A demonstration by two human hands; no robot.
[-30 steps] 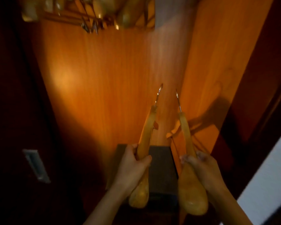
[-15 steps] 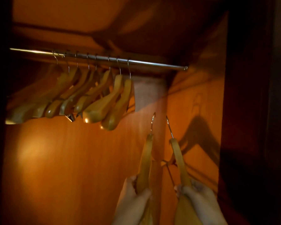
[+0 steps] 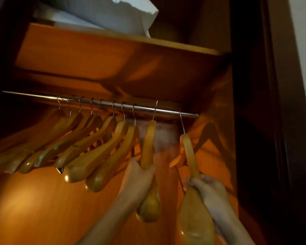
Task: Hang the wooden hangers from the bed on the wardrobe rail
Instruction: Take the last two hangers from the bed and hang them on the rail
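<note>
A metal wardrobe rail [image 3: 166,110] runs across the cupboard. Several wooden hangers [image 3: 88,152] hang from its left and middle part. My left hand [image 3: 140,179] grips a wooden hanger [image 3: 148,144] whose hook reaches up at the rail, just right of the hung row. My right hand [image 3: 208,191] grips a second wooden hanger [image 3: 189,152]; its hook meets the rail near the right end. Whether either hook rests over the rail I cannot tell.
A wooden shelf [image 3: 113,50] sits right above the rail, with a white pillow [image 3: 113,13] on it. The dark wardrobe frame [image 3: 254,121] stands close on the right. The orange back panel [image 3: 42,209] lies behind the hangers.
Both hands have lifted their hangers from low in the wardrobe to the rail, and the hangers have moved apart. The view has tilted upward, showing the shelf and pillow.
</note>
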